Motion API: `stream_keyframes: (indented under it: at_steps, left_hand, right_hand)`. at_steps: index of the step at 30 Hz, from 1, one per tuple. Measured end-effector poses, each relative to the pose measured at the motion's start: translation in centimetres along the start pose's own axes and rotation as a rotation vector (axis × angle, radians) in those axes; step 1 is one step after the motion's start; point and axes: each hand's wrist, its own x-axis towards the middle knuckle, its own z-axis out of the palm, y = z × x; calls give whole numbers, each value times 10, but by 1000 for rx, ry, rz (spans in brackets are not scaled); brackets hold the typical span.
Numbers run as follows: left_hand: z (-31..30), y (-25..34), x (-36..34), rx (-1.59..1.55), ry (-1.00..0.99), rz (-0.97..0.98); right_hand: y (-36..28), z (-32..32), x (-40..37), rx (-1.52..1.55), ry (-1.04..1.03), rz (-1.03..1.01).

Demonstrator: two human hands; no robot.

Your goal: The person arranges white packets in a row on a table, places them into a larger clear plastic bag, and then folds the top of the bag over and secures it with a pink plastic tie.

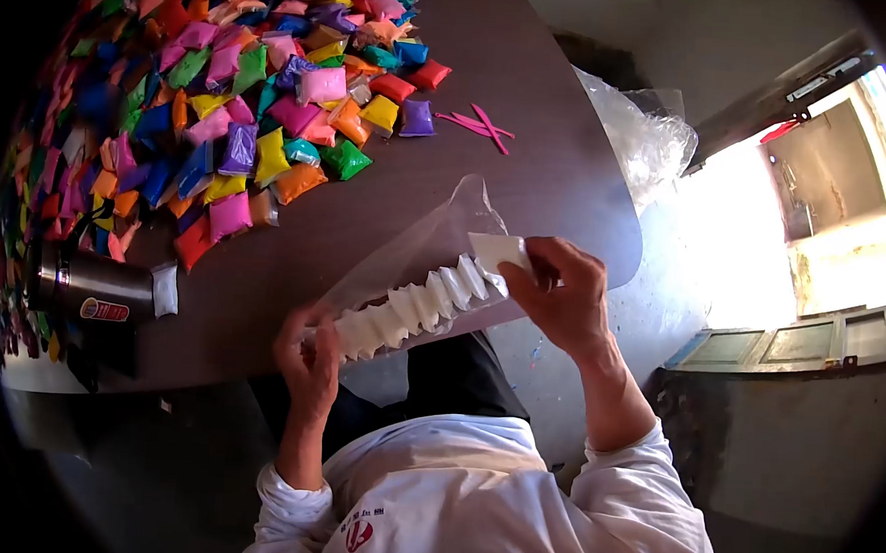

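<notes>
A clear plastic bag [464, 210] lies slanted near the table's front edge, with a row of small white packets [411, 309] lined up along it. My left hand [311, 355] is closed around the lower left end of this row, its fingertips partly hidden by the bag. At the row's upper right end, my right hand [568, 295] pinches a flat white packet [498, 250] between thumb and fingers, just over the bag's edge.
A large heap of colourful packets [234, 153] covers the left of the brown table [529, 171]. Pink plastic sticks [476, 126] lie beyond the bag. A metal flask [107, 289] rests at left beside another white packet [165, 289]. Crumpled clear plastic [639, 137] sits past the right edge.
</notes>
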Motion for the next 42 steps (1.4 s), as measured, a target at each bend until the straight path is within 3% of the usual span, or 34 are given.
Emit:
stream_keyframes:
  at_steps: [2,5,8,12,18,20,24,30,36,42]
  left_hand:
    - [-1,1,0,49,21,87]
    - [-4,9,-2,24,-23,-83]
    - [-3,8,-2,24,-2,-10]
    - [-3,12,-2,32,-24,-48]
    - [-4,2,-2,11,-20,18]
    - [-4,0,-1,15,-8,64]
    - [-5,2,0,-1,-22,54]
    - [-4,1,1,1,-21,78]
    - [-4,0,0,-1,-23,100]
    - [-4,-1,1,18,-21,118]
  right_hand:
    - [1,5,0,-13,-23,-23]
    - [4,6,2,-160,29,-23]
    - [2,-1,-3,71,-24,162]
    - [-2,-6,0,33,10,143]
    - [10,1,1,-253,-74,26]
    - [12,-1,5,-433,-210,53]
    - [15,-4,7,-391,-248,86]
    - [12,-4,6,-276,-147,72]
    - [27,1,8,-223,-242,176]
    - [26,3,9,-315,-215,-37]
